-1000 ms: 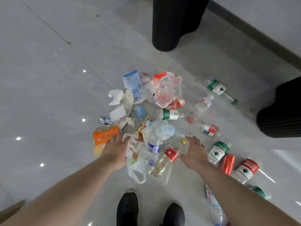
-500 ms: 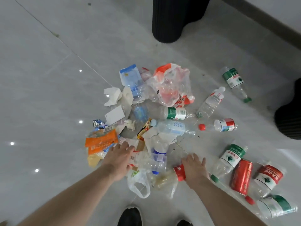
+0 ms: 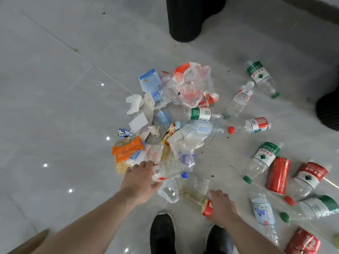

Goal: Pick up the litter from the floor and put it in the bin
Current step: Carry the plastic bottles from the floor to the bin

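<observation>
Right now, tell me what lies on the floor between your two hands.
In the head view, a crumpled clear plastic bag and a clear bottle with a red label lie between the left hand and the right hand.

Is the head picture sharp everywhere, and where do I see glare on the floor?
Head view: small bright glare dots lie on the glossy floor left of the litter pile; the picture is slightly soft overall, and labels on the red can are unreadable; the wide lens bends the edges, where the black bin leans.
</observation>
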{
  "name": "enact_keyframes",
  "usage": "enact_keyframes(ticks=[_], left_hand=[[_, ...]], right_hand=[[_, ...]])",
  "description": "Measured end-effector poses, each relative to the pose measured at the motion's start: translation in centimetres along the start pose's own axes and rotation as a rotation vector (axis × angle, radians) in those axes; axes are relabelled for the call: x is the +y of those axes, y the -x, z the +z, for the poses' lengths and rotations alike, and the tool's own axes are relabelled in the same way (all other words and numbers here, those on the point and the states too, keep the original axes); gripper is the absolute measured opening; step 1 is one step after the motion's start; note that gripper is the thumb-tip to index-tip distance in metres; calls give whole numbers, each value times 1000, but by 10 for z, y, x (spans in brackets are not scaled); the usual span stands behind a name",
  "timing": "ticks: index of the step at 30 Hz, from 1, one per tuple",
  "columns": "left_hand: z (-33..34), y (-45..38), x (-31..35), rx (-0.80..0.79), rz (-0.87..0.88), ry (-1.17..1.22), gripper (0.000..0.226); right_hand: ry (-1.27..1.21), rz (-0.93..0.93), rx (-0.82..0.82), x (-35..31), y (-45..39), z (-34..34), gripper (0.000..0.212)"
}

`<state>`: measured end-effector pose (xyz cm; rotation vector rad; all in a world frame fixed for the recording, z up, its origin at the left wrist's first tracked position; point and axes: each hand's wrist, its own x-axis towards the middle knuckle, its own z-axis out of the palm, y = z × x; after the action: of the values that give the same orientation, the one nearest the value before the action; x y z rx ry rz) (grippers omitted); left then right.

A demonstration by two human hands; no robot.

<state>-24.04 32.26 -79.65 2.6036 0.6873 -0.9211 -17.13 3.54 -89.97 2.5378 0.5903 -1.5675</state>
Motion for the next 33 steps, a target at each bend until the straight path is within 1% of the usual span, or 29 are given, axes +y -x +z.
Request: enact_keyframes(ticks=[2,4,7,9,13,15,18,21,23,25,27,30,33], left_hand=[[12,-1,3,-7,-15,41,61],[20,4,3,-5,-19,56,63],[13,26,1,25,-45,121,67],[-4,52,3,46,-113,209,68],[-52,129,20,25,-267,324,67],[-82,176,38,-13,-336,377,66],[-134,244,70,-52,-373,472,65],[-186,300,102,-72,-415,582,63],[-215,329,124,-55,-396,642,61],[-238,357,145,-35,-334,631,60],[-253,382,164,-31,-284,599,67],[-266,421,198,-91,-251,592,74],[-271,456,243,-149,-212,566,72]], right_hand=[[-34,13,-32,-8,-7,27,79],[-56,31,-8,-12,-5,44,71],[-107,47,34,-13,23,37,55],[-233,90,68,-10,59,14,51],[-493,226,114,-5,155,-55,62],[-618,250,137,-3,213,-96,65],[-657,225,166,3,302,-158,71],[-682,218,176,11,384,-210,84],[-722,226,202,17,431,-237,89],[-756,254,228,25,473,-253,85],[-791,262,251,36,513,-262,82],[-826,248,263,60,566,-259,75],[-843,279,236,94,611,-248,74]])
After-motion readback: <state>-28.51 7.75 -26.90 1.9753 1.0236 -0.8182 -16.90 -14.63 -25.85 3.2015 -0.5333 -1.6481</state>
